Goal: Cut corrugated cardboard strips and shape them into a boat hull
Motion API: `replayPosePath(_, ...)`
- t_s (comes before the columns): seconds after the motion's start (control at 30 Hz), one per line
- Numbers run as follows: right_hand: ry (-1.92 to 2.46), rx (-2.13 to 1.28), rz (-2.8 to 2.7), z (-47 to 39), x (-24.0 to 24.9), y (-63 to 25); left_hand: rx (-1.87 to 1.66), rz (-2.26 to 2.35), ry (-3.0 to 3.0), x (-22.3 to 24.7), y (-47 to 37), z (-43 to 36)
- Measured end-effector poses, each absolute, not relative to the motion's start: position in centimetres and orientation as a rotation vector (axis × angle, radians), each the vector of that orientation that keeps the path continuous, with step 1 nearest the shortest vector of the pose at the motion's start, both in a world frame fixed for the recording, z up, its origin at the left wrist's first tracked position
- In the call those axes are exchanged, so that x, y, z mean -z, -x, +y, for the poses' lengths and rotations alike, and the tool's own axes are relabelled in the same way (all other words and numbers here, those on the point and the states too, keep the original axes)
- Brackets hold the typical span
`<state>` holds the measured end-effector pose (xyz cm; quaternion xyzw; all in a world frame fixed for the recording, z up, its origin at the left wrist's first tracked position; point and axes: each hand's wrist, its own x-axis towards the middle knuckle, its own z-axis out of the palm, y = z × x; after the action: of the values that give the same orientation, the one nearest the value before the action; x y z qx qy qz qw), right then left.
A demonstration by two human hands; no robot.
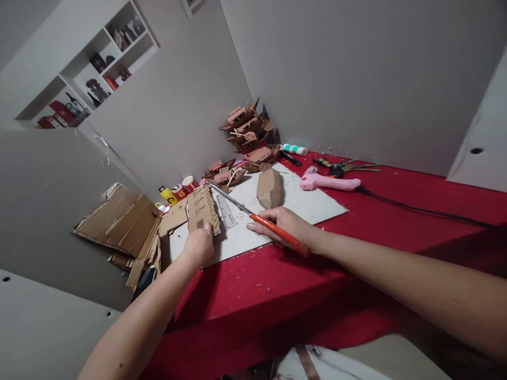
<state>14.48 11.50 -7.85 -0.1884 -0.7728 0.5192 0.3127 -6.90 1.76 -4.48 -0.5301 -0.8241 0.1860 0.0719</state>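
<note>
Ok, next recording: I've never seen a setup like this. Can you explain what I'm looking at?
There's no machine here: these are a person's two bare hands. The one picture comes from a camera worn on the head, looking forward and down. The left hand grips a printed cardboard piece; the right hand holds a long orange-handled tool, its metal end pointing toward the cardboard.

In front is a red-covered table with a white board on it. On the board lie a clear ruler and a folded cardboard shape. Brown model boats are piled at the back, and a pink corded tool lies to the right.
</note>
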Motion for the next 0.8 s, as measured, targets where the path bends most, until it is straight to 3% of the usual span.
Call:
replayPosePath(0.2, 0.469, -1.196, -2.094, 11.9, 8.5, -13.8, -0.431, -2.451, 1.367, 2.0, 8.9, 0.6)
replayPosePath(0.47, 0.509, -1.334, -1.966, 10.9, 8.1, -13.9, -0.113, -2.412, 1.319, -0.3, 10.9, -1.5)
replayPosePath(0.63, 0.527, -1.578, -1.779, 9.7, 8.4, -14.3, 0.292, -2.407, 1.292, -2.9, 12.6, -4.6)
replayPosePath(0.8, 0.5, -1.696, -1.72, 8.6, 9.0, -14.1, 0.922, -2.372, 1.159, -6.0, 14.8, -10.5)
